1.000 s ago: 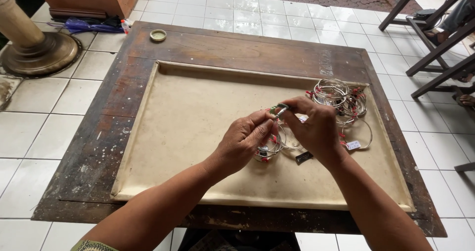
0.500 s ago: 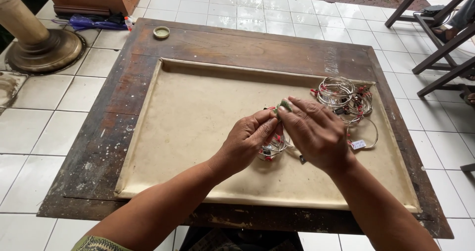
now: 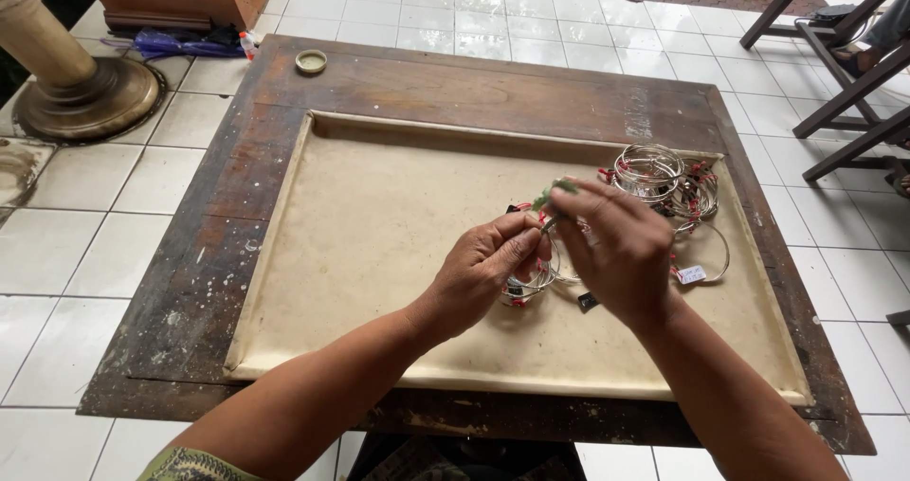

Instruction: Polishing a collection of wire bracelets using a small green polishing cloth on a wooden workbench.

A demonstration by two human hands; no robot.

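My left hand (image 3: pixel 485 271) pinches a small bunch of silver wire bangles (image 3: pixel 527 287) with red ties, held just above the beige pad (image 3: pixel 379 244). My right hand (image 3: pixel 614 246) is closed on a small green-tipped tool (image 3: pixel 552 197), its tip right at the bangles beside my left fingers. A pile of silver bangles (image 3: pixel 664 180) with red ties lies on the pad just beyond my right hand. One loose bangle (image 3: pixel 713 254) with a white tag (image 3: pixel 692 274) rests to the right of that hand.
The pad sits in a low, worn wooden table (image 3: pixel 209 254) on white floor tiles. A small round lid (image 3: pixel 311 61) lies at the table's far left corner. A turned wooden post base (image 3: pixel 85 97) stands at left, dark chair legs (image 3: pixel 853 73) at far right.
Both hands have stayed together over the pad; my right hand has lifted slightly, raising the green-tipped tool above the bangles. The view has shifted a little.
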